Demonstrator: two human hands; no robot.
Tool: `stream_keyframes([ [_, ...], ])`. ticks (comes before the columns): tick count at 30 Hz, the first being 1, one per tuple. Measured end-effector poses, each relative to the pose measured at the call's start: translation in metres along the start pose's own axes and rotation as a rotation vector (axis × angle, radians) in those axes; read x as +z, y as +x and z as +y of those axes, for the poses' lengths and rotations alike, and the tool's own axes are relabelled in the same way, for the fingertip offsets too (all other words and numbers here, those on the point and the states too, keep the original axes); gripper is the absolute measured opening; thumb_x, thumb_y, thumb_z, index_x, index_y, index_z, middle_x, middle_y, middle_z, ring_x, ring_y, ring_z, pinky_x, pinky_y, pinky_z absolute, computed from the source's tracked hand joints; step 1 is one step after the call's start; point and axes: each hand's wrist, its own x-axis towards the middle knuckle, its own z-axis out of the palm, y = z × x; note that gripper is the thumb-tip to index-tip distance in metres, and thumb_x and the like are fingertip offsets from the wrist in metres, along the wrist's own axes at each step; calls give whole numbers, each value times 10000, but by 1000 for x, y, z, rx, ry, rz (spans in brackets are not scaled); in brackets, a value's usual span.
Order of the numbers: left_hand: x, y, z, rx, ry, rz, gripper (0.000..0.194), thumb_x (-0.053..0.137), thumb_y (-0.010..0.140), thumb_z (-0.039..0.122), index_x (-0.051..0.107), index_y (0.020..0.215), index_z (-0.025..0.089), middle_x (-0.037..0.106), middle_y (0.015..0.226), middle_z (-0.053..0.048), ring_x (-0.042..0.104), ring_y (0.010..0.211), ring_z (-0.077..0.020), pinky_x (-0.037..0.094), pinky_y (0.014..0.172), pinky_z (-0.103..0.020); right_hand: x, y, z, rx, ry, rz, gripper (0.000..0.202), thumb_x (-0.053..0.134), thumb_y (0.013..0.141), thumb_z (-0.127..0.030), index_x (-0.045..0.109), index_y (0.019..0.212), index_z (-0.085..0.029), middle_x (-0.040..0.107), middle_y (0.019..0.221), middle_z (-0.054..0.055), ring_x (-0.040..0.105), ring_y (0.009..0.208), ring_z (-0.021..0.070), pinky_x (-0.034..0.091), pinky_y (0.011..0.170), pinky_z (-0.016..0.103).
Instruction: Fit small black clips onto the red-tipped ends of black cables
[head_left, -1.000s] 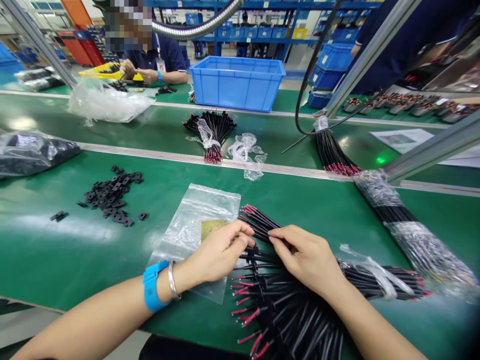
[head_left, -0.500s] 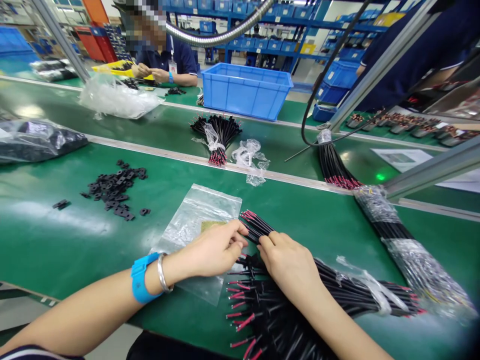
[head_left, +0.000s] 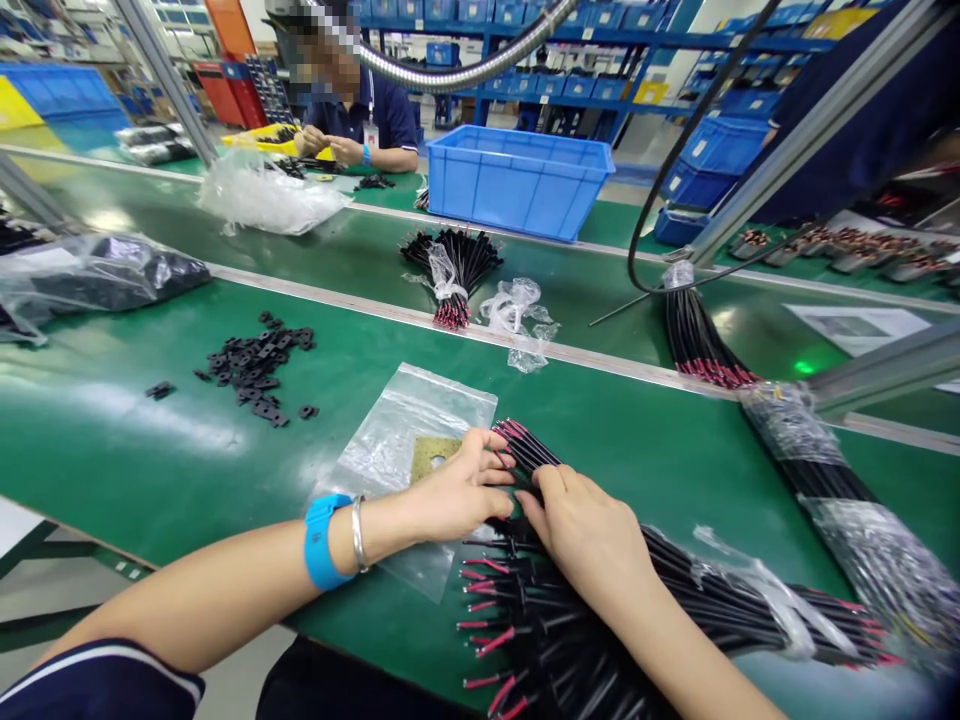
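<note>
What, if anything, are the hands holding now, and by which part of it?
The right hand holds black cables just behind their pink ends; whether the left hand grips any cannot be told.

1 view: the head camera looks forward and down over the green table (head_left: 637, 430), with the left hand (head_left: 459, 488) and right hand (head_left: 591, 530) close at lower centre, the blue bin (head_left: 517, 190) farther off at upper centre.

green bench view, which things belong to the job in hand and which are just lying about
In hand, it seems:
- black red-tipped wires, right hand on them, left hand at their tips

Apparently lying about:
- small black parts
- clear zip bag
- blue bin
- crumpled plastic
</note>
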Motion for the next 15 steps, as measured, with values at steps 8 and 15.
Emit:
stream_keyframes([
  [8, -3, -3, 5, -63, -41, 68, 720, 637, 610, 74, 273, 1229, 121, 431, 1276, -192, 478, 1162, -247, 410, 893, -338, -4, 2, 1, 74, -83, -66, 36, 589, 764, -119, 584, 752, -153, 510, 703, 22, 528, 593, 181, 310, 514, 294],
  [15, -6, -3, 5, -59, -107, 42, 870, 706, 545, 125, 260, 1292, 119, 455, 1272, -177, 468, 1196, -233, 374, 992, -331, -7, 0, -3, 87, -133, -15, 102, 640, 732, -123, 630, 832, -108, 522, 706, 41, 559, 628, 182, 405, 526, 287],
])
